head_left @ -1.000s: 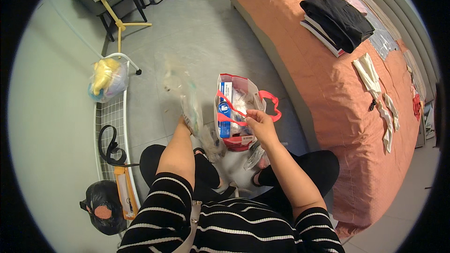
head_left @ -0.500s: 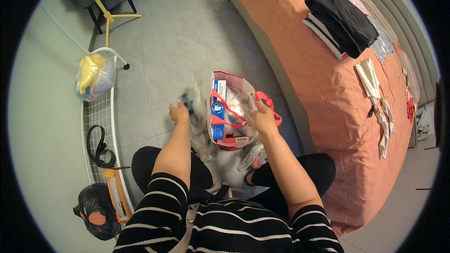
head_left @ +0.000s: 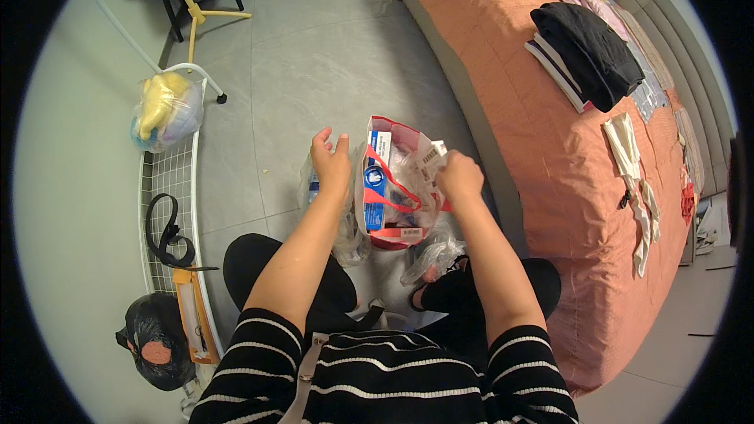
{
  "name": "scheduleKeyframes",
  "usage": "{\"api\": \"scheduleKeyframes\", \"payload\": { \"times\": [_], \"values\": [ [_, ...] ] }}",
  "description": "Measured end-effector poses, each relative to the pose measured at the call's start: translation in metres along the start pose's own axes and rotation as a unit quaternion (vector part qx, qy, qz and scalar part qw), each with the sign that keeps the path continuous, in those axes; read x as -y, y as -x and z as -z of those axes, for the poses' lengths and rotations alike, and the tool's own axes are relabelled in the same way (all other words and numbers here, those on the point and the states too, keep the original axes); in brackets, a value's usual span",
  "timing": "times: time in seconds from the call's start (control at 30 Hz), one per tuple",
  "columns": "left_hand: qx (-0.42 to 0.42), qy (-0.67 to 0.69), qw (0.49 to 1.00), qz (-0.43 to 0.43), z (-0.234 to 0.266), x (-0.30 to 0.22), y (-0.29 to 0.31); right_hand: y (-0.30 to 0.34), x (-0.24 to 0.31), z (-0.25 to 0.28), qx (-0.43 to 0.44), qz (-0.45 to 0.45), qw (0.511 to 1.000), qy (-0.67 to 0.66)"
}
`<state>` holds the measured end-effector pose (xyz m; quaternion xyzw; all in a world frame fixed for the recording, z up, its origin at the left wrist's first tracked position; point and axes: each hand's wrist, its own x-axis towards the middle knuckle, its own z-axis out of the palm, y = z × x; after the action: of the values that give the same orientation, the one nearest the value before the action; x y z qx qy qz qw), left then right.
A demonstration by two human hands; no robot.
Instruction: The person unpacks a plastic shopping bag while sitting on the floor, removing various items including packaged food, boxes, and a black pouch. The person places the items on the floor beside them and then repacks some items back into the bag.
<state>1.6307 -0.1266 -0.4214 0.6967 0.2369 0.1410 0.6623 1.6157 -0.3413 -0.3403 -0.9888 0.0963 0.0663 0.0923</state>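
Between my knees on the floor stands a tote bag [head_left: 397,130] with red handles and trim. Inside it are a blue-and-white box [head_left: 375,208] and clear crinkled plastic. At the bag's right rim my right hand [head_left: 460,177] is closed on a clear plastic packet [head_left: 430,162] with a white printed label; its lower part is hidden in the bag. My left hand [head_left: 331,163] is raised left of the tote, fingers apart and holding nothing. Below it lies a clear plastic bag [head_left: 351,245] with things inside, partly hidden by my forearm. Another clear plastic bag [head_left: 436,257] sits by my right foot.
On the right is a bed [head_left: 479,47] with an orange cover, folded dark clothes [head_left: 589,55] and cream fabric strips [head_left: 624,153]. Along the left wall runs a white wire rack [head_left: 174,177] with a bagged yellow item [head_left: 165,102], a black belt [head_left: 163,239] and a black plastic bag [head_left: 153,345].
My left hand has risen away from the left clear bag, nearer the tote. My right hand has lifted up and right, and the labelled packet now shows above the tote's rim.
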Motion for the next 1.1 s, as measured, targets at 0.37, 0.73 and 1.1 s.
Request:
{"api": "scheduleKeyframes", "payload": {
  "times": [0.37, 0.73, 1.1],
  "values": [
    [0.381, 0.263, 0.858, 0.221, 0.005, -0.092, 0.06, 0.03, -0.03, 0.055, 0.228, -0.016, 0.724, -0.651],
    [0.399, 0.183, 0.882, 0.169, 0.036, -0.094, 0.084, 0.081, -0.016, 0.023, 0.264, 0.012, 0.669, -0.694],
    [0.394, 0.17, 0.893, 0.136, 0.04, -0.071, 0.081, 0.09, -0.007, 0.013, 0.135, 0.076, 0.746, -0.647]
  ]
}}
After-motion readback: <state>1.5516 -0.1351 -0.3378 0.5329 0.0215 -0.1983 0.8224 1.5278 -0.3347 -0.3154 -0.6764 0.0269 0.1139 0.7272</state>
